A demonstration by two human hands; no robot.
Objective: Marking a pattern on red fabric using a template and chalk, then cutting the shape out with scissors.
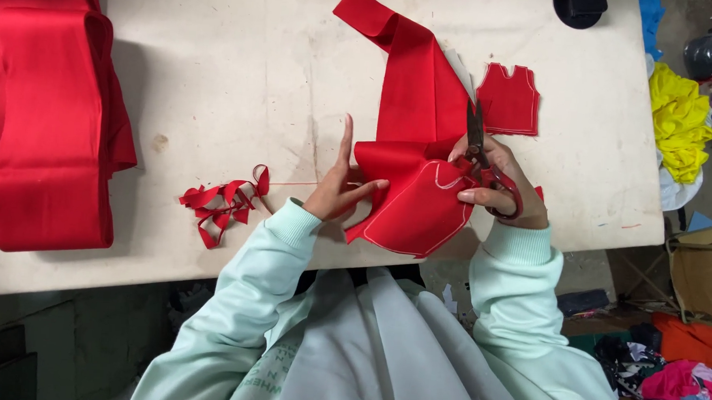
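A red cloth strip (411,146) with a white chalk outline lies at the table's (216,71) near edge. The right hand (499,179) is clamped on red-handled scissors (488,162), blades pointing to twelve o'clock. The left hand (341,183), fingers spread, presses the cloth at nine o'clock. Scraps (222,201) lie farther toward nine; a small cut vest piece (507,101) at one o'clock.

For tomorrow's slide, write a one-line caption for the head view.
Right hand cuts red fabric with scissors; left hand steadies it on the table.
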